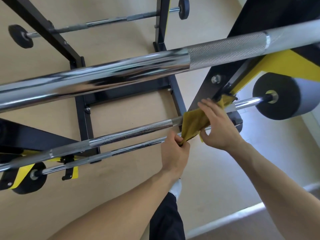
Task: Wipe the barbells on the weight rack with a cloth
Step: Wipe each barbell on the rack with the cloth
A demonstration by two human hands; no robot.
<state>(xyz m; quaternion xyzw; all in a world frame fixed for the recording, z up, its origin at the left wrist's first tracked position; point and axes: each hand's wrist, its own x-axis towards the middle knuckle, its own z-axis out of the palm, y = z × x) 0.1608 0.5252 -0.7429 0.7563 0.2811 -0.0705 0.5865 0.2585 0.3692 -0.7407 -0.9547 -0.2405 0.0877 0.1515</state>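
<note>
A mustard-yellow cloth is draped over the right part of a chrome barbell resting on the black and yellow rack. My left hand pinches the cloth's lower corner. My right hand lies on the cloth with fingers spread, pressing it onto the bar near the rack upright. A thinner barbell runs just below. A thick chrome barbell crosses the view very close to the camera. A fourth barbell sits on the far side.
A black and grey weight plate is on the right end of the wiped bar. Small black plates sit at the lower left. The rack's black base frame stands on a beige floor. My leg and white sock are below.
</note>
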